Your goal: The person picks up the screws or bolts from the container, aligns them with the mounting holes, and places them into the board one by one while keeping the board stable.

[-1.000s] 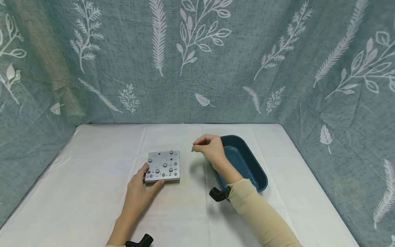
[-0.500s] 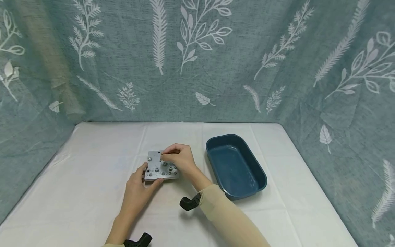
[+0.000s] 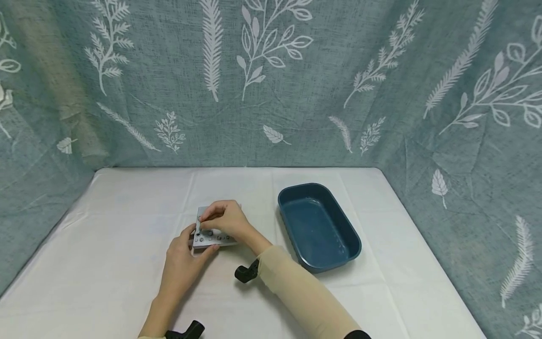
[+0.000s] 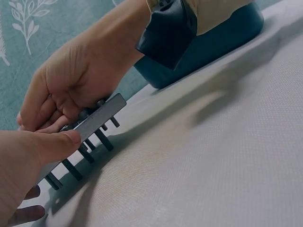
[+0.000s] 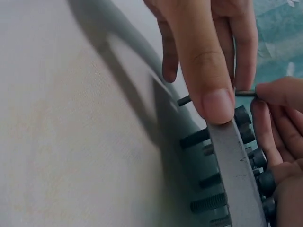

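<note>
A square grey metal plate (image 3: 205, 244) is held by my left hand (image 3: 183, 263), its thumb on the near edge and fingers at the left side. Tilted in both wrist views, the plate carries several socket-head screws, their threaded shanks (image 5: 208, 203) sticking out below. Over the plate's left part, my right hand (image 3: 228, 220) pinches a slim screw (image 5: 246, 93) between thumb and index finger. That screw stands at the plate's face, near the left thumb (image 5: 218, 106); its head is hidden by the fingertips. The right hand covers much of the plate's top in the head view.
Right of the hands stands a dark blue rectangular tray (image 3: 314, 217) on the white tablecloth (image 3: 127, 245). A grey-green curtain (image 3: 237, 127) with white leaf patterns hangs behind and at the sides. Black camera mounts (image 3: 247, 272) sit on both wrists.
My right hand has moved left from beside the tray to over the plate, carrying the slim screw to the plate's left part. The left hand keeps its hold on the plate.
</note>
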Action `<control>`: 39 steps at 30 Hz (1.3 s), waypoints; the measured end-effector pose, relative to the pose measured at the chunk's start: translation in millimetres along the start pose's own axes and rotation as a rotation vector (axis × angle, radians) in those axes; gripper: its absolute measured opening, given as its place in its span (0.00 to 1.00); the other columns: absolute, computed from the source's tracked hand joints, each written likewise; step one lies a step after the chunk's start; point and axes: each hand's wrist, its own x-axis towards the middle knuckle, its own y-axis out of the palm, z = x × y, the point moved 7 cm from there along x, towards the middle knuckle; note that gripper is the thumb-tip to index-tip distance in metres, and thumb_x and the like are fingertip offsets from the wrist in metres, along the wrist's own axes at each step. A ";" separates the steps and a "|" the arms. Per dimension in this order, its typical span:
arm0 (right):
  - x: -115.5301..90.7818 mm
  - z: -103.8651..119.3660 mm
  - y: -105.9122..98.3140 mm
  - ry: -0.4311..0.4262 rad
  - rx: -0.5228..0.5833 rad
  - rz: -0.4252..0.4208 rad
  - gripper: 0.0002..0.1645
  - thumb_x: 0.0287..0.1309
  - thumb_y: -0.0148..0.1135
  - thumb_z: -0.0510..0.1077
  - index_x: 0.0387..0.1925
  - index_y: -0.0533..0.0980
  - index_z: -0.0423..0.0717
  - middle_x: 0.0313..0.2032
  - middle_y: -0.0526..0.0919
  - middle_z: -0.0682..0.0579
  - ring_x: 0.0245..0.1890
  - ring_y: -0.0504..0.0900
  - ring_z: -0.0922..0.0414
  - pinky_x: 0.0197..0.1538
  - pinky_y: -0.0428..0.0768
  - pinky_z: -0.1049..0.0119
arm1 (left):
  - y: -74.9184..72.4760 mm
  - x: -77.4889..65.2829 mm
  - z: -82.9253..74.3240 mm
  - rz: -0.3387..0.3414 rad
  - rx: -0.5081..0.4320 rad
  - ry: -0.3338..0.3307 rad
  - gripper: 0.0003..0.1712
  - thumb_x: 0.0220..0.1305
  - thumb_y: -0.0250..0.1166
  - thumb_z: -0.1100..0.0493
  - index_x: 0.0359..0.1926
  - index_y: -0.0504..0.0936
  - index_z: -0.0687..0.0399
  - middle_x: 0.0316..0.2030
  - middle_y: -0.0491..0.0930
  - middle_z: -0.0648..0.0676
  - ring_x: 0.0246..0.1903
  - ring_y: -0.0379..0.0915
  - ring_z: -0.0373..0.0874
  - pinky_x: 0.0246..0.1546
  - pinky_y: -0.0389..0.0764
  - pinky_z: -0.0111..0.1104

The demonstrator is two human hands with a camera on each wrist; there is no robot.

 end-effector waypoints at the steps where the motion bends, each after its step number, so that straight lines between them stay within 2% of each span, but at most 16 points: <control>1: -0.2 -0.2 0.6 -0.002 -0.017 0.018 0.08 0.49 0.73 0.28 0.28 0.84 0.41 0.28 0.86 0.52 0.30 0.85 0.58 0.36 0.82 0.67 | 0.1 -0.2 0.0 0.001 0.002 -0.003 0.46 0.53 0.77 0.52 0.66 0.66 0.69 0.48 0.77 0.70 0.49 0.71 0.64 0.45 0.73 0.56; 5: -1.5 -0.7 3.0 -0.009 -0.045 0.080 0.07 0.50 0.73 0.29 0.27 0.84 0.42 0.28 0.87 0.52 0.31 0.85 0.57 0.38 0.83 0.66 | 1.3 -0.6 0.2 0.015 0.002 -0.019 0.47 0.54 0.77 0.51 0.67 0.65 0.69 0.50 0.76 0.70 0.51 0.70 0.65 0.47 0.72 0.57; 10: -1.8 -2.8 5.0 0.000 -0.008 0.120 0.05 0.51 0.73 0.30 0.29 0.84 0.40 0.29 0.87 0.51 0.34 0.86 0.55 0.41 0.83 0.64 | 2.5 -0.6 0.9 0.019 -0.004 -0.020 0.48 0.54 0.77 0.50 0.67 0.64 0.70 0.51 0.75 0.71 0.50 0.71 0.65 0.47 0.73 0.57; 13: -3.8 -1.0 6.7 0.000 0.014 0.129 0.05 0.51 0.72 0.29 0.30 0.83 0.36 0.29 0.87 0.49 0.34 0.86 0.55 0.41 0.83 0.63 | 2.8 -1.2 1.3 0.015 -0.006 -0.014 0.48 0.54 0.77 0.51 0.67 0.64 0.70 0.49 0.76 0.71 0.49 0.72 0.65 0.46 0.74 0.57; 24: -2.6 -1.0 9.1 -0.026 0.002 0.137 0.06 0.50 0.73 0.29 0.28 0.84 0.39 0.30 0.87 0.49 0.34 0.86 0.56 0.42 0.83 0.64 | 2.0 -2.0 1.7 0.021 -0.011 -0.030 0.48 0.55 0.76 0.50 0.68 0.64 0.68 0.48 0.76 0.70 0.48 0.74 0.63 0.42 0.77 0.54; 33: -3.7 -0.1 10.4 -0.017 -0.128 0.122 0.07 0.49 0.75 0.32 0.26 0.84 0.44 0.27 0.86 0.57 0.31 0.86 0.60 0.38 0.83 0.67 | 1.4 -2.2 3.7 0.013 -0.009 -0.045 0.48 0.54 0.77 0.50 0.68 0.64 0.68 0.48 0.76 0.71 0.46 0.74 0.62 0.42 0.76 0.53; 39: -0.5 2.2 11.1 -0.006 -0.271 0.090 0.08 0.47 0.77 0.34 0.23 0.84 0.48 0.22 0.84 0.63 0.27 0.83 0.65 0.33 0.79 0.73 | 1.9 -0.8 3.8 0.016 -0.008 -0.051 0.48 0.55 0.76 0.49 0.68 0.64 0.68 0.48 0.75 0.72 0.45 0.74 0.64 0.41 0.76 0.54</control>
